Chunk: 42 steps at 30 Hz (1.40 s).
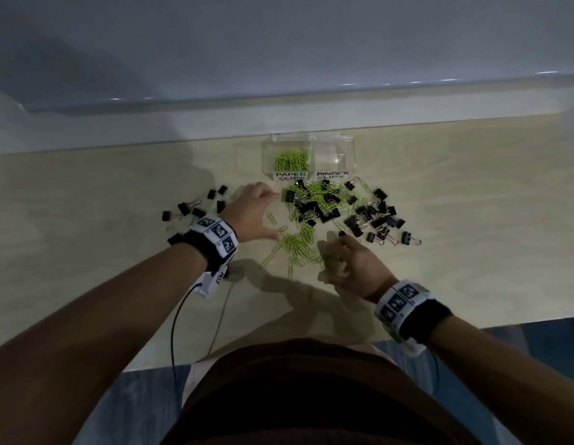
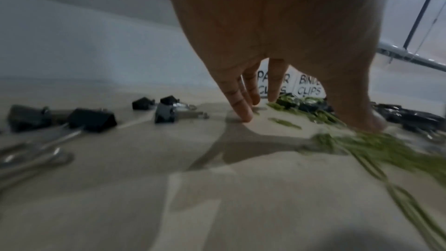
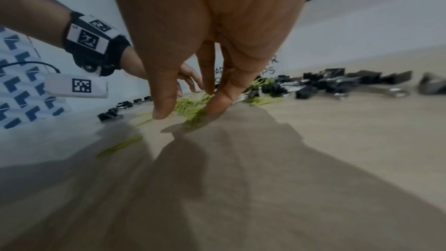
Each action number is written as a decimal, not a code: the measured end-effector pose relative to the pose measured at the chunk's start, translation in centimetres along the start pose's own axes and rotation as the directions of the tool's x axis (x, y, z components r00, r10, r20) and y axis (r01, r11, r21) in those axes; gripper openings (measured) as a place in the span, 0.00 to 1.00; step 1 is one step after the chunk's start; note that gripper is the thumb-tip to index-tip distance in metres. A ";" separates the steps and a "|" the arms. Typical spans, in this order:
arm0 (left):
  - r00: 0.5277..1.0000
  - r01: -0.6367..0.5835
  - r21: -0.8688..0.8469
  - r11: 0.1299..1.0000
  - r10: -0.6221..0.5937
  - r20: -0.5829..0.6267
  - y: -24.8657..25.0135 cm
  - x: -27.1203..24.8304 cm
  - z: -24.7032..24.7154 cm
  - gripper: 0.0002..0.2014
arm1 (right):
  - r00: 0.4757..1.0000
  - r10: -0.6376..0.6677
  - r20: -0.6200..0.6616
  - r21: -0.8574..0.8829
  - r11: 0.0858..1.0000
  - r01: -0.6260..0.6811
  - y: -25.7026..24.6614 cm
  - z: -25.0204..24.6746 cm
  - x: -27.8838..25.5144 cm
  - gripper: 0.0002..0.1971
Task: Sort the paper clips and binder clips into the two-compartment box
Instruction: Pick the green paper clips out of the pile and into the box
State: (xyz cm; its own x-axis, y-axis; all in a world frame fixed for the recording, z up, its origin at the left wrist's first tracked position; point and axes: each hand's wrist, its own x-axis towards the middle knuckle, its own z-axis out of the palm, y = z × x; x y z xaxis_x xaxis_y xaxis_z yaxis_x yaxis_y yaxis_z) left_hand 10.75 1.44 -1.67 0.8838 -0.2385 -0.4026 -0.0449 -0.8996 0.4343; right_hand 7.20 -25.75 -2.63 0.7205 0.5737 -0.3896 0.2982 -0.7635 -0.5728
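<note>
A clear two-compartment box (image 1: 349,146) stands at the back, labelled PAPER CLIPS and BINDER CLIPS. Green paper clips (image 1: 292,160) lie in its left compartment; the right one looks empty. In front lies a mixed heap (image 1: 317,200) of black binder clips and green paper clips. A loose pile of paper clips (image 1: 298,242) lies between my hands. My left hand (image 1: 272,216) is spread flat, its fingertips (image 2: 243,115) on the table and its thumb touching that pile. My right hand (image 1: 330,258) presses straight fingers (image 3: 217,106) onto the clips' right edge.
Several binder clips (image 1: 199,203) are scattered left of my left hand, and a larger cluster of them (image 1: 375,220) lies to the right. The wooden table (image 1: 471,236) ends at a wall ledge behind the box. A cable (image 1: 174,332) hangs from my left wrist.
</note>
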 end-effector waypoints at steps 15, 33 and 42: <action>0.997 -0.014 -0.138 0.990 0.003 -0.077 1.6 -1.9 5.0 0.26 | 0.999 -0.032 -0.032 -0.078 0.997 0.030 -5.0 1.7 7.3 0.24; 0.968 -0.069 -0.372 0.926 -0.027 -0.248 3.0 0.7 -2.6 0.08 | 0.932 0.207 -0.297 0.437 0.897 -0.060 -3.9 -8.3 9.5 0.04; 0.896 0.013 -0.317 0.948 -0.152 -0.417 3.8 7.3 -7.8 0.08 | 0.927 0.037 -0.374 -0.018 0.999 -0.047 -4.9 -11.4 16.8 0.13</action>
State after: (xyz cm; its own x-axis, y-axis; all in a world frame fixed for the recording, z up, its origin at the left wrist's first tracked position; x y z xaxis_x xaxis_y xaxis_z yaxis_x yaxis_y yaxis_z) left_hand 20.62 -0.88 3.34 0.9931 0.0753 -0.0904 0.1164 -0.7399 0.6625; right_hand 25.00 -15.76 1.88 0.9130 0.3921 -0.1125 0.2748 -0.7949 -0.5410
